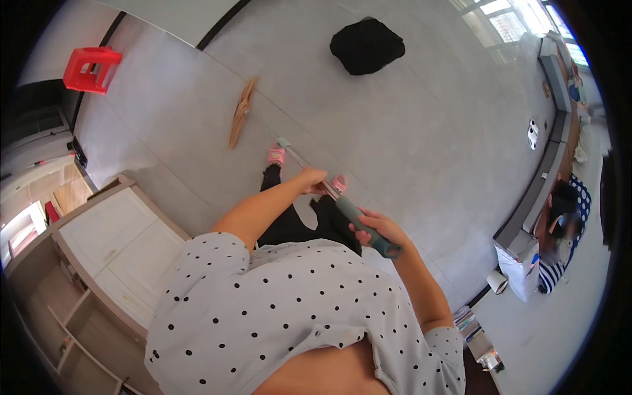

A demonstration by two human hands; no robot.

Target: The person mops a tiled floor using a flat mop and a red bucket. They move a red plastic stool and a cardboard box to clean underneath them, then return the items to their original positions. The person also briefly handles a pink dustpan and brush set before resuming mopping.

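I hold a broom with both hands. My left hand (313, 179) grips the thin pale part of the handle lower down. My right hand (375, 228) is closed around the teal grip (368, 230) near the handle's top end. The handle runs up and left across the grey tiled floor to the straw-coloured broom head (241, 113), which rests on the tiles. My feet in pink slippers (276, 156) stand just beside the handle, below black trousers.
A black bundle (367, 45) lies on the floor at the far side. A red plastic stool (92, 68) stands far left. A white cabinet (122, 243) is on my left. Another person (565, 220) sits at the right by a white bag (520, 266).
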